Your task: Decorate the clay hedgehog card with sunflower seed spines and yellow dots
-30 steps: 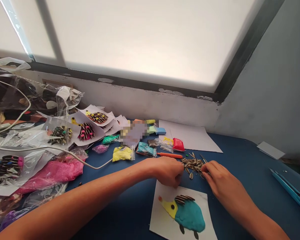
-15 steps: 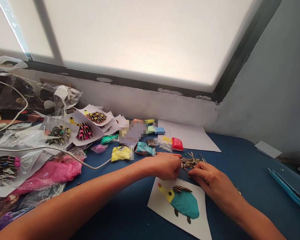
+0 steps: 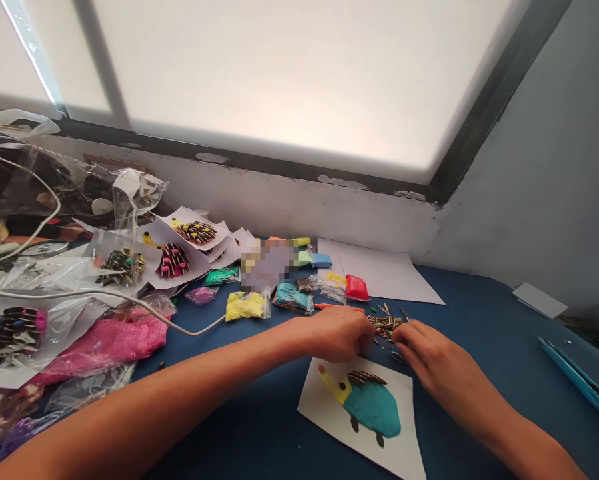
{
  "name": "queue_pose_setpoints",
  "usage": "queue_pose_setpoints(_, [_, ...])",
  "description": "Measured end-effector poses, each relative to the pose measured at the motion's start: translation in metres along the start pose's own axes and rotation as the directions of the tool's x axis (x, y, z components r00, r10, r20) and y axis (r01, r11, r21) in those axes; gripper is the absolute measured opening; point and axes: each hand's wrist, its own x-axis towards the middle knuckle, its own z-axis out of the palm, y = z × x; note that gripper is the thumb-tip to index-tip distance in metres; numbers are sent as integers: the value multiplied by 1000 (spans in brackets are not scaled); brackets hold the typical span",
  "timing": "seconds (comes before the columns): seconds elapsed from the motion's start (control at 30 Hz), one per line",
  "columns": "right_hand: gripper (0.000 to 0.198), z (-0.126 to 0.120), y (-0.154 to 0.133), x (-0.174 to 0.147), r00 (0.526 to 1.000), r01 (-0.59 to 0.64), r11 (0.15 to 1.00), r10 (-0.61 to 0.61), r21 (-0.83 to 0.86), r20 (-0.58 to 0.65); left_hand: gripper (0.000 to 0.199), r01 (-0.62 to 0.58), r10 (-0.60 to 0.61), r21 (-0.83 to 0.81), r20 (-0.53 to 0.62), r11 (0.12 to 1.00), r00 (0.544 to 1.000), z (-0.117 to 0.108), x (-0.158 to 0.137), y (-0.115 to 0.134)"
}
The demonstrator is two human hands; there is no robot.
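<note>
My left hand [image 3: 344,333] is closed, knuckles up, at the left edge of a small heap of sunflower seeds [image 3: 385,325]. Its fingertips are hidden, so what they hold cannot be seen. On the heap's right side my right hand [image 3: 426,347] has thumb and fingers pinched together; anything between them is too small to make out. A single seed lies just below those fingers. Below both hands lies a white paper [image 3: 324,417] bearing a clay hedgehog [image 3: 373,408] with a teal body, yellow head and dark feet. Several striped seeds stand in a row along its upper back.
Bagged clay in yellow [image 3: 244,306], teal [image 3: 292,297] and red [image 3: 356,288] lies behind my hands, near an orange tool [image 3: 336,307]. Finished hedgehog papers [image 3: 194,231], a pink cloth [image 3: 109,343] and a white cable [image 3: 179,331] crowd the left. A blue pencil case [image 3: 579,380] lies right.
My right hand has moved slightly right, away from the middle of the seed heap. My left hand has shifted a little right towards the seeds. The view has shifted slightly.
</note>
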Motion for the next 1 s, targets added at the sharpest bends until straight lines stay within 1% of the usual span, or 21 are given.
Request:
queue_pose_setpoints(0.13, [25,-9,5,-12,997,-81,996,82,26,-16,24,-9,9,-54,8,999,1000,4,4,-7])
queue_pose_setpoints(0.27, [25,-9,-2,-25,982,-179,962,189,205,-27,23,-14,16,-91,21,996,1000,3,4,-9])
queue_pose_setpoints(0.37, [26,-6,-11,-32,971,-216,927,238,306,-35,11,-23,25,-105,15,994,1000,3,4,-10])
queue_pose_setpoints(0.43, [26,-6,-15,-35,973,-207,927,230,313,-36,4,-10,10,-111,1,994,1000,5,4,-10])
queue_pose_setpoints(0.47, [25,-7,-17,-35,975,-199,931,220,307,-34,3,1,-1,-122,3,993,1000,5,4,-10])
queue_pose_setpoints(0.63, [27,-14,-24,-36,980,-177,930,197,323,-28,7,11,-7,-199,20,980,1000,6,4,-10])
queue_pose_setpoints(0.73, [27,-16,-30,-38,987,-159,932,161,326,20,9,0,5,-188,24,982,1000,5,4,-8])
queue_pose_setpoints(0.83, [23,-14,-36,-40,994,-105,940,94,324,49,12,5,0,-154,34,988,999,5,3,-8])
queue_pose_setpoints(0.9, [22,-12,-39,-40,998,-65,942,58,329,31,12,3,4,-161,42,987,999,5,3,-8])
queue_pose_setpoints(1.0, [22,-10,-41,-41,999,-33,950,36,311,-6,13,-14,30,-217,71,976,997,3,4,-12])
